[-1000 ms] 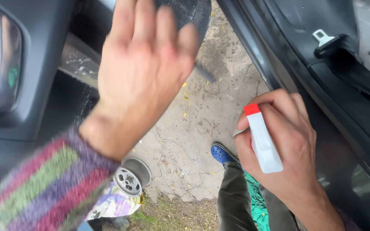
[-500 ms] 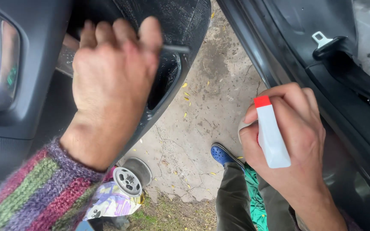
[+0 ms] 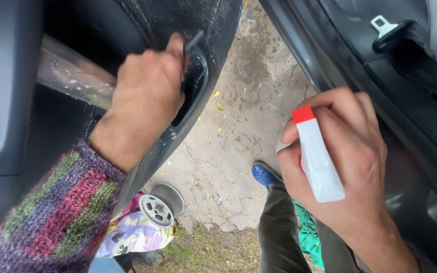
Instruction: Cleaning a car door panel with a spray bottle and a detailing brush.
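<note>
Inside door pocket (image 3: 198,76), fingers (image 3: 175,53) around brush (image 3: 194,40)

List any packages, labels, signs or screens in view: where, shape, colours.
Spray bottle: gripped in the right hand, frame right; white trigger head with red tip; no label shows.
Printed bag: on the ground, bottom centre-left, under a small grey wheel; crumpled, purple, yellow and white pattern.
No signs or screens.
The left hand holds a thin dark tool at the door pocket, no packaging.

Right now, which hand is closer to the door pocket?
Left. The left hand is right at the door pocket, holding a thin dark tool. The right hand is off to the side, holding a spray bottle.
</note>
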